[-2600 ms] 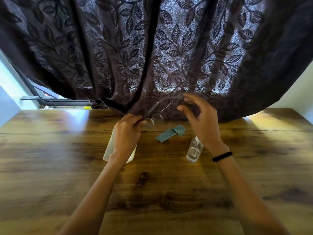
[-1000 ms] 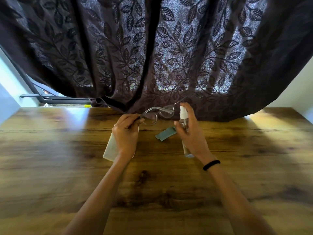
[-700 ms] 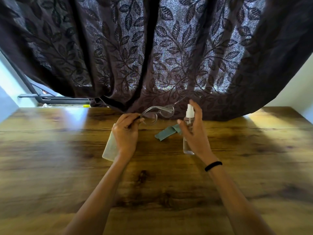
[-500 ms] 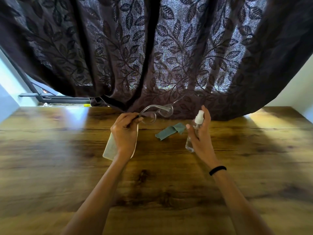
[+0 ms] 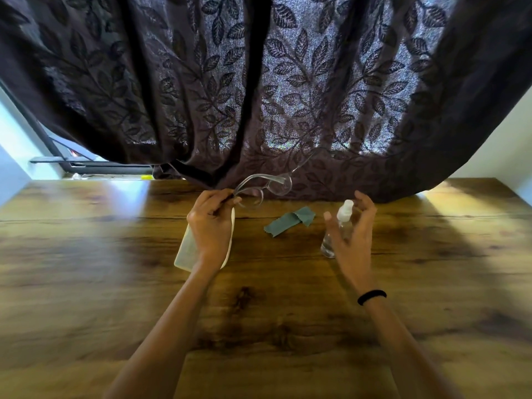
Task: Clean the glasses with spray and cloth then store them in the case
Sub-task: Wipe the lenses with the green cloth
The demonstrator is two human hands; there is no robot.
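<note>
Grips first: left grip pinches one temple of the clear glasses and holds them up off the counter. Right grip is open, with fingers spread and loosely curved around the spray bottle, whose base is on the counter; can't tell if they touch. Pale case lies flat under the left wrist. Grey-green cloth lies between the hands, slightly beyond. Counter is wood-grain with sunlit patches left and right. Dark leaf-pattern curtain hangs at the far edge.

Teal cloth, dark leaf-patterned curtain, brown woodgrain table
</note>
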